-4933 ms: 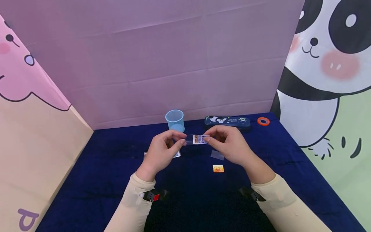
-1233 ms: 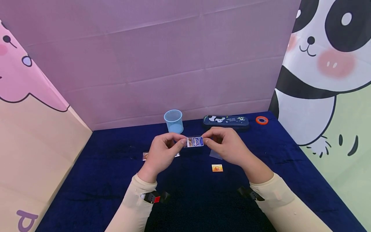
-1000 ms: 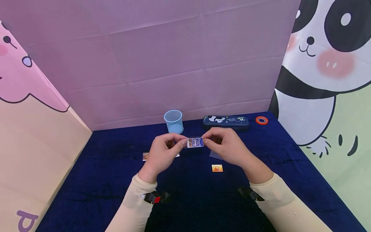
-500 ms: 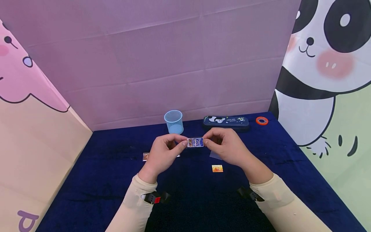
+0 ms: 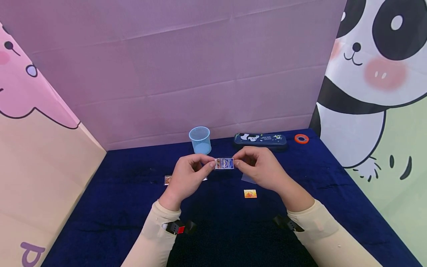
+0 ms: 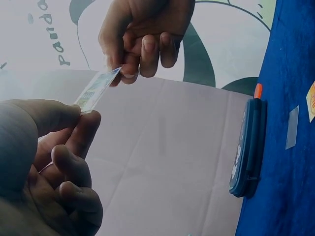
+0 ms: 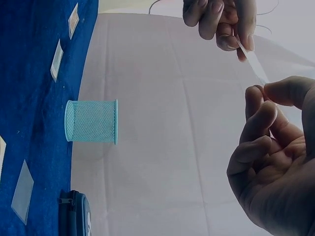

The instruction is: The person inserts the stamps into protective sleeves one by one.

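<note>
Above the table, a small blue printed card (image 5: 224,163) in a clear plastic sleeve (image 6: 86,103) is stretched between both hands. My left hand (image 5: 187,176) pinches its left end between thumb and index finger. At the other end, my right hand (image 5: 261,167) pinches the edge in the same way. The wrist views show the card nearly edge-on, with the remaining fingers curled loosely. A yellow-orange card (image 5: 250,193) lies on the cloth near the right hand. Behind that hand, a clear sleeve (image 5: 248,178) is partly covered.
Two more cards lie on the left, one orange-brown card (image 5: 167,180) and one pale card (image 7: 57,61); the left hand partly hides them. At the back stand a light blue mesh cup (image 5: 201,141), a dark blue panda pencil case (image 5: 260,141) and an orange tape roll (image 5: 301,139).
Several seconds ago the card sat further right, under the right thumb, with clear sleeve showing on its left. It has since slid left into the sleeve. Over the last second, almost nothing moves.
</note>
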The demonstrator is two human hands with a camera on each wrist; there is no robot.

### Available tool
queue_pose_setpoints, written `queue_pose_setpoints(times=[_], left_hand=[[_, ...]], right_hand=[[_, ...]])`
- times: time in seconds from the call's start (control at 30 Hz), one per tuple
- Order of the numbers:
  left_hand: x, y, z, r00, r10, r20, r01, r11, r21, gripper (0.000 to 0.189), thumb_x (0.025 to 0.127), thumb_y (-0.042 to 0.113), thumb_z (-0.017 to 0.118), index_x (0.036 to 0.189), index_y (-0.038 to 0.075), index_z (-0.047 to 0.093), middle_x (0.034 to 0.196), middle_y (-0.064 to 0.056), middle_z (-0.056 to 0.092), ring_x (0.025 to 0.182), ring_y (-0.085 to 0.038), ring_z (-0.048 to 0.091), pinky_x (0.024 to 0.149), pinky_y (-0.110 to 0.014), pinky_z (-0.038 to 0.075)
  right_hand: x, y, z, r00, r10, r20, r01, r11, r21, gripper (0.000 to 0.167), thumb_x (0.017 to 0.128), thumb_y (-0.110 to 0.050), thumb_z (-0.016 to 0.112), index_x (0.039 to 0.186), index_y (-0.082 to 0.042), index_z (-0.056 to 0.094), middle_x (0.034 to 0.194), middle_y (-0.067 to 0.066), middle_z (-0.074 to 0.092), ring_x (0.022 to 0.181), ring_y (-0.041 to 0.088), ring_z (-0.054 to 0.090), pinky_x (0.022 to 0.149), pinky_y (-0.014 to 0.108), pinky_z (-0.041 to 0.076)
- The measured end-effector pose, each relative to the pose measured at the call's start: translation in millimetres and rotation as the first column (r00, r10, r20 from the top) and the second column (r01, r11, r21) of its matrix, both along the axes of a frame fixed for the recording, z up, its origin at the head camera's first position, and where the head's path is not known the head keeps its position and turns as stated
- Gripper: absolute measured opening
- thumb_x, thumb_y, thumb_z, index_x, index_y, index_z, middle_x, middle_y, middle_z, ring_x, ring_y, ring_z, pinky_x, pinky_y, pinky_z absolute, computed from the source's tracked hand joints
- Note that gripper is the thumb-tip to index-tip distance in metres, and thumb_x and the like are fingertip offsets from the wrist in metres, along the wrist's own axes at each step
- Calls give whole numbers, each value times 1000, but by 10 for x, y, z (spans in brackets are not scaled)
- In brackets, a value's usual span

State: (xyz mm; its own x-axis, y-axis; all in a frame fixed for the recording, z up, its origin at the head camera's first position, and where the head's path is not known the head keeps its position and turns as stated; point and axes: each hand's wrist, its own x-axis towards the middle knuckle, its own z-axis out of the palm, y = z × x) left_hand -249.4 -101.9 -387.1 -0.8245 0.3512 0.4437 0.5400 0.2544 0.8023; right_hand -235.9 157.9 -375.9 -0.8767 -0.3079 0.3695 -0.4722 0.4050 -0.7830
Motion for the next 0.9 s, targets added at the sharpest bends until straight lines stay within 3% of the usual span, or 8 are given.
queue_pose_setpoints(times=[0.9], left_hand=[[5,18,3,1000,2,10,-2,1000,-12,11,101,18,73,107,13,81,77,0,62,61,-18,47,54,-26,39]], right_hand=[[4,-14,-9,1000,2,-1,-2,1000,16,5,101,-13,71,101,-15,76,83,3,61,67,21,53,57,28,44]])
